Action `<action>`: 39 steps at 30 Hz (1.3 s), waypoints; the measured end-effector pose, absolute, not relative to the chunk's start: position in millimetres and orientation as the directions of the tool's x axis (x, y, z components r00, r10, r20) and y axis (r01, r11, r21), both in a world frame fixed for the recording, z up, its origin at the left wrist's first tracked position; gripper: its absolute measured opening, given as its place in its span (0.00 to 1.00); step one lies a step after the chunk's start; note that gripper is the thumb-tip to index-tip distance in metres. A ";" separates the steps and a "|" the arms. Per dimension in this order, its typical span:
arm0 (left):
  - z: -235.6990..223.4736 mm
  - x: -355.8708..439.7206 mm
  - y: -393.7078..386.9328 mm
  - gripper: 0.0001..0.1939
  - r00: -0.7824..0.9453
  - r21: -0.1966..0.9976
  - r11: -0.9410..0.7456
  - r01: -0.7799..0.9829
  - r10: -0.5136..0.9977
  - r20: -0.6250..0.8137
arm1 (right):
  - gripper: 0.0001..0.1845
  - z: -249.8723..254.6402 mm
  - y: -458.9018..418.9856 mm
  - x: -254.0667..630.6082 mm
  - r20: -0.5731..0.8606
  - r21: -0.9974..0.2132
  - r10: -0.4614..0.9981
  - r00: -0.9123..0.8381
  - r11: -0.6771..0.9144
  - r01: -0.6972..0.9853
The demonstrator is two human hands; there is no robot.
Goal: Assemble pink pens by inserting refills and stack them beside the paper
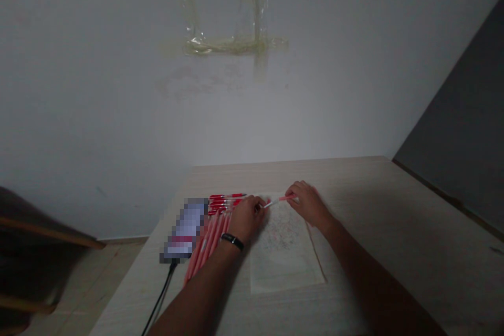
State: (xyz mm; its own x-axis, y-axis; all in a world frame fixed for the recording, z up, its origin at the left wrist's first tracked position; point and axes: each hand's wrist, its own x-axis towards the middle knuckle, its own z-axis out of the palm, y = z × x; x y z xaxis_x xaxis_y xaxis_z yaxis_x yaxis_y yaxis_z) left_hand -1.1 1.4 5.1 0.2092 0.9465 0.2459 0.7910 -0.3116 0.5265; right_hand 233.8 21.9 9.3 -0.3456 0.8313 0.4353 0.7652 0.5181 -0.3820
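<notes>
My left hand (247, 218), with a black wristband (232, 241) on its wrist, and my right hand (307, 203) meet above a sheet of paper (285, 268). Between them is a thin pink-and-red pen (279, 200), its ends held in both hands. Beside my left hand, several pink pens (210, 241) lie side by side, and several red-capped pens (224, 202) lie crosswise beyond them. A phone (185, 230), its screen pixelated, rests left of the pens with a black cable (161, 294) running off the table's near edge.
The light wood table (354, 184) stands against a white wall (118, 115) bearing old tape marks (236, 44). A dark wooden chair (31, 231) is at the left, beyond the table's edge. A dark grey panel (457, 115) stands to the right.
</notes>
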 end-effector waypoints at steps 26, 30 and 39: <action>5.3 -0.5 0.4 0.07 0.284 0.507 -0.390 0.769 0.918 0.277 | 0.06 11.1 17.1 226.7 0.434 -0.360 0.788 -0.436 0.596 0.718; 7.5 2.5 -0.2 0.09 0.302 0.547 -0.394 0.739 0.919 0.253 | 0.05 13.7 12.2 221.6 0.419 -0.379 0.768 -0.484 0.632 0.676; 11.8 5.5 -2.4 0.11 0.351 0.659 -0.437 0.613 0.897 0.268 | 0.03 8.8 9.2 214.9 0.392 -0.456 0.736 -0.552 0.677 0.579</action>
